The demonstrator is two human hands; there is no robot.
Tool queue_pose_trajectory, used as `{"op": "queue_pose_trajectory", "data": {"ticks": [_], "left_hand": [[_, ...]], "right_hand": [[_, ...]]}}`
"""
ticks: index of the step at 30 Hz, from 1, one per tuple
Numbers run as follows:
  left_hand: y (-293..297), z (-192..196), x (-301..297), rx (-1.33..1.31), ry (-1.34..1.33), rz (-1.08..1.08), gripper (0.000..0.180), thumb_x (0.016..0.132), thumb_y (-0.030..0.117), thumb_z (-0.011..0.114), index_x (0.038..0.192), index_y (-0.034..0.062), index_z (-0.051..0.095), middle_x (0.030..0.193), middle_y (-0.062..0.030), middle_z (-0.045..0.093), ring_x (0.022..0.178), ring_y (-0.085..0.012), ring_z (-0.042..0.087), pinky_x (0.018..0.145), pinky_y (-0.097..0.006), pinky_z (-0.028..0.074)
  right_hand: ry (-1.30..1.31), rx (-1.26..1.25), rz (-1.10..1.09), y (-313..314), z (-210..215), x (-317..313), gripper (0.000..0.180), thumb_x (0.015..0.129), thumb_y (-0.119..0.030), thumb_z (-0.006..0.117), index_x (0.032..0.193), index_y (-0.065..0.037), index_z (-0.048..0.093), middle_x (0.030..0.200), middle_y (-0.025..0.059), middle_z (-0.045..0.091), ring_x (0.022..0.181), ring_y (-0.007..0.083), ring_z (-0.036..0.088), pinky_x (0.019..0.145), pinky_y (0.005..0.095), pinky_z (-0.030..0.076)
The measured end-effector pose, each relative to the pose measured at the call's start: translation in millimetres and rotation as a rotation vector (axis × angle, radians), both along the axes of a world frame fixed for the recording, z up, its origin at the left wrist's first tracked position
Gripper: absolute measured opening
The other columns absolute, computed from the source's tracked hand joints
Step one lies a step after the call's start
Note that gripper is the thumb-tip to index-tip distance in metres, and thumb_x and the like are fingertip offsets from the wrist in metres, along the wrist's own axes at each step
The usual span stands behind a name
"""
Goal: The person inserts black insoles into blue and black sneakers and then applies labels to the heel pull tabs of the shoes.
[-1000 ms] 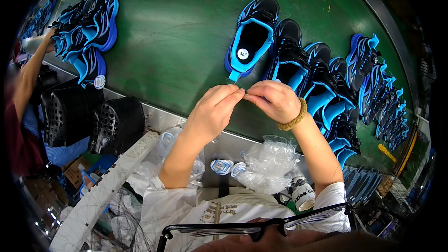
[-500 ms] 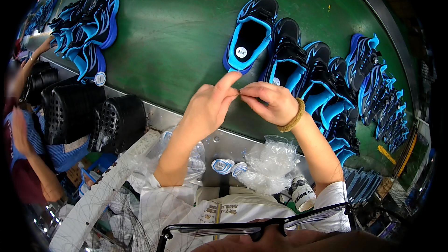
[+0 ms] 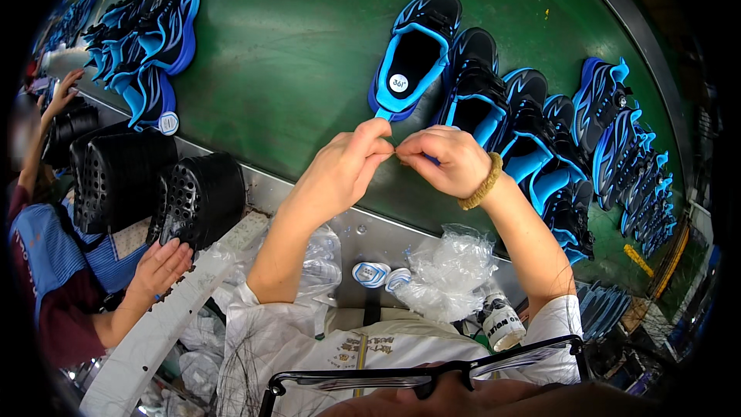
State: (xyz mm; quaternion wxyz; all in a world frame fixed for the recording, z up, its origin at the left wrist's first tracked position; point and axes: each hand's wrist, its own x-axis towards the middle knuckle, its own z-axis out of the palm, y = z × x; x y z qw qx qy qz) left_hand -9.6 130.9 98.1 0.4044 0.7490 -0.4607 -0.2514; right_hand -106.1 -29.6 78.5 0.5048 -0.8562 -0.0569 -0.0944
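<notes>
My left hand (image 3: 343,170) is closed in a pinch just below the heel of a black and blue sneaker (image 3: 421,46). Fingertip to fingertip with it, my right hand (image 3: 448,158) pinches too, a brown band round its wrist. Whatever lies between the fingertips is too small to make out. The sneaker's light blue heel loop (image 3: 384,114) shows right above my left fingers. A second sneaker (image 3: 476,69) stands close beside the first, just beyond my right hand.
More sneakers (image 3: 617,123) line the green table (image 3: 293,69) on the right, and another group (image 3: 166,38) lies at left. Clear plastic wrap (image 3: 451,270) and white-blue oval tags (image 3: 370,273) lie near me. A co-worker's hand (image 3: 160,269) is by black perforated blocks (image 3: 197,197).
My left index finger, stretched toward the heel before, is now curled in, and the heel loop shows. At left, the co-worker's nearer hand has moved right, to a black block.
</notes>
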Motion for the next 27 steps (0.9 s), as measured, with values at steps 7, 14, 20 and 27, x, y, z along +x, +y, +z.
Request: {"op": "queue_pose_trajectory", "data": {"ticks": [7, 14, 20, 27], "left_hand": [[-1.2, 0.9, -2.6, -0.031, -0.092, -0.037, 0.032, 0.074, 0.000, 0.052, 0.102, 0.0015, 0.037, 0.080, -0.0108, 0.059, 0.076, -0.0290, 0.053, 0.066, -0.034, 0.042], [-2.5, -0.8, -6.9, -0.035, -0.326, -0.125, 0.040, 0.067, -0.004, 0.047, 0.105, 0.0030, 0.039, 0.069, -0.0109, 0.052, 0.067, -0.0275, 0.052, 0.071, -0.035, 0.040], [-2.9, -10.5, -6.5, -0.066, -0.312, -0.027, 0.038, 0.068, -0.003, 0.048, 0.104, 0.0034, 0.039, 0.073, -0.0095, 0.054, 0.068, -0.0263, 0.053, 0.071, -0.035, 0.040], [5.0, 7.9, -6.0, -0.028, -0.213, 0.050, 0.035, 0.066, -0.003, 0.047, 0.100, 0.0067, 0.044, 0.088, -0.0095, 0.056, 0.080, -0.0255, 0.053, 0.073, -0.034, 0.038]], "right_hand": [[0.067, 0.069, -0.047, 0.4, -5.0, -0.7, 0.005, 0.066, -0.006, 0.058, 0.071, -0.005, 0.056, 0.064, 0.0063, 0.057, 0.061, 0.0246, 0.055, 0.057, 0.0326, 0.044], [0.115, -0.104, -0.009, 0.7, 1.9, 5.6, 0.003, 0.067, -0.008, 0.055, 0.066, -0.006, 0.053, 0.060, 0.0076, 0.055, 0.058, 0.0269, 0.055, 0.052, 0.0357, 0.042], [0.115, -0.260, -0.020, 5.9, 0.9, 9.5, 0.003, 0.068, -0.008, 0.054, 0.069, -0.006, 0.053, 0.066, 0.0073, 0.056, 0.060, 0.0284, 0.055, 0.053, 0.0365, 0.043], [0.204, 0.082, -0.092, 14.7, 1.0, -15.0, 0.051, 0.068, -0.003, 0.054, 0.115, -0.007, 0.036, 0.085, 0.0126, 0.058, 0.066, 0.0274, 0.057, 0.061, 0.0375, 0.045]]}}
